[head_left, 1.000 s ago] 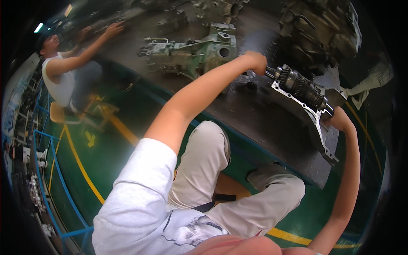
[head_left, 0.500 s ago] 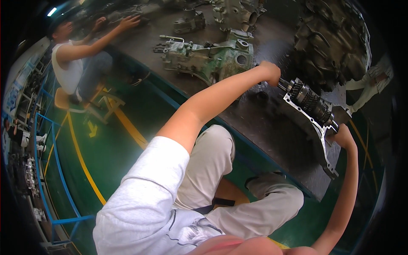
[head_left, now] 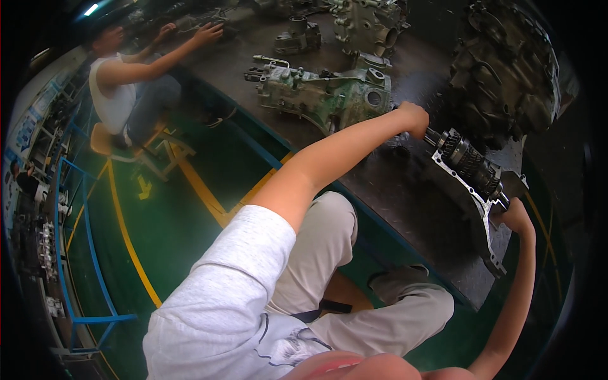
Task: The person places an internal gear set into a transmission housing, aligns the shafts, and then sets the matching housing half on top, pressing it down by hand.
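Observation:
A gear shaft [head_left: 470, 159] with several dark toothed gears lies slantwise along an open gearbox housing half [head_left: 455, 172] with a bright, bolt-holed rim. My left hand [head_left: 414, 120] is closed round the shaft's far left end. Toward the near right, my right hand [head_left: 519, 217] is closed at the shaft's other end, beside the housing's flared part. Its fingertips are partly hidden behind the metal. Left of my left hand, a greenish gearbox casing [head_left: 329, 95] rests on the metal table [head_left: 405, 209].
A large dark gearbox assembly [head_left: 503, 76] stands beyond the shaft. Further casings [head_left: 367, 25] sit at the table's back. A co-worker [head_left: 120, 88] sits at the left with both arms over the table. Blue rails [head_left: 101, 278] stand on the green floor at left.
The whole view has shifted slightly, so the scene sits a little further right and lower. Both hands keep their places at the two shaft ends.

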Demonstrator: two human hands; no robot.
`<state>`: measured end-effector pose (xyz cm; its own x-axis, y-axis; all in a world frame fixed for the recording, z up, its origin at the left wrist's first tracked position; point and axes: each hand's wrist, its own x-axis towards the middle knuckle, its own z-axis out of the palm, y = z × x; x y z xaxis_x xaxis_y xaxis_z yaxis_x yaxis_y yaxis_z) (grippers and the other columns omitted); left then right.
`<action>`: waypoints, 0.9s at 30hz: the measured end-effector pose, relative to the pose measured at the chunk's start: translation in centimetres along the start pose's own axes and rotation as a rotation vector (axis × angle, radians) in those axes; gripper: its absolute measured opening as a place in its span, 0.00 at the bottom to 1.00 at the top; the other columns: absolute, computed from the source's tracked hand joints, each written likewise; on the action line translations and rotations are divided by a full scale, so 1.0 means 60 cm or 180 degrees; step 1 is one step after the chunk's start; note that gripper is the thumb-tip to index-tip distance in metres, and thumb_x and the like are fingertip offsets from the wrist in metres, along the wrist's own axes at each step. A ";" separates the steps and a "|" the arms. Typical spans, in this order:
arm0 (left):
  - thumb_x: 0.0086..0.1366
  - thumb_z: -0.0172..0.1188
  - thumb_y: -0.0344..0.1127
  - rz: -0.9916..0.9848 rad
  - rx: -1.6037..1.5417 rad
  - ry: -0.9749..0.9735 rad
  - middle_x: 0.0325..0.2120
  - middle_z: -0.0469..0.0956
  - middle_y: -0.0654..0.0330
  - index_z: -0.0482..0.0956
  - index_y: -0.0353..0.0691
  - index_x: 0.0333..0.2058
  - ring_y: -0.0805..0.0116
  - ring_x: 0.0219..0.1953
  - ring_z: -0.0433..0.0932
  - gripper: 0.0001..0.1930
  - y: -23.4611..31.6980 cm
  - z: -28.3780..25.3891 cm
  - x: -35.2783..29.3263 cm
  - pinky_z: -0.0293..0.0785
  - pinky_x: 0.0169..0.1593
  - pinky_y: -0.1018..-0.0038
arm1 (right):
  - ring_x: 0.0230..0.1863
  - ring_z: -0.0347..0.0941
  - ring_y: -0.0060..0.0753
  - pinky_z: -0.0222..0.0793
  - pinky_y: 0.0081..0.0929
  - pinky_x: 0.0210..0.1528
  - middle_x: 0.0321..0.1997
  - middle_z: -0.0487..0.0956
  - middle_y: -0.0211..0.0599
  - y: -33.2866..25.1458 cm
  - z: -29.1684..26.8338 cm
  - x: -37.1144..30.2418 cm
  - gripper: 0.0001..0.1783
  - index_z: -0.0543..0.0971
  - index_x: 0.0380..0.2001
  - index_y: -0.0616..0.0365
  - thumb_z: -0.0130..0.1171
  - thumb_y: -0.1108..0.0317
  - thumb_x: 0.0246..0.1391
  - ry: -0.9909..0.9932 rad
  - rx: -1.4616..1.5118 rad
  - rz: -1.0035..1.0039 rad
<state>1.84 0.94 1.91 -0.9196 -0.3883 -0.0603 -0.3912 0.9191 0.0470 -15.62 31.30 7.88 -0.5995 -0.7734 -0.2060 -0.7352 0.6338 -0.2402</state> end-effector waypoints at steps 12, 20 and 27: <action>0.47 0.56 0.43 0.0009 -0.0041 -0.0330 0.41 0.76 0.55 0.79 0.42 0.38 0.61 0.44 0.75 0.19 0.001 -0.012 0.002 0.71 0.44 0.66 | 0.22 0.71 0.29 0.68 0.28 0.30 0.18 0.74 0.38 0.017 -0.008 0.002 0.17 0.75 0.20 0.67 0.66 0.67 0.24 -0.0072 0.0246 -0.0189; 0.48 0.55 0.43 0.0143 0.0036 -0.0531 0.39 0.77 0.56 0.79 0.42 0.37 0.60 0.42 0.76 0.18 -0.003 -0.008 0.024 0.71 0.42 0.66 | 0.14 0.65 0.23 0.61 0.22 0.18 0.14 0.72 0.33 0.004 -0.032 -0.002 0.17 0.76 0.19 0.66 0.67 0.64 0.27 -0.0607 0.0022 0.0281; 0.48 0.56 0.45 0.0169 0.0040 -0.0516 0.38 0.77 0.56 0.79 0.41 0.37 0.60 0.42 0.76 0.19 -0.003 -0.006 0.021 0.71 0.42 0.66 | 0.13 0.65 0.24 0.60 0.23 0.15 0.12 0.69 0.32 -0.005 -0.040 0.000 0.16 0.75 0.19 0.66 0.66 0.65 0.27 -0.0790 0.0047 0.0628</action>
<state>0.75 0.29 2.21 -0.9205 -0.3242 -0.2181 -0.3407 0.9392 0.0418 -16.17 31.11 10.25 -0.6332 -0.6113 -0.4747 -0.6068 0.7728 -0.1860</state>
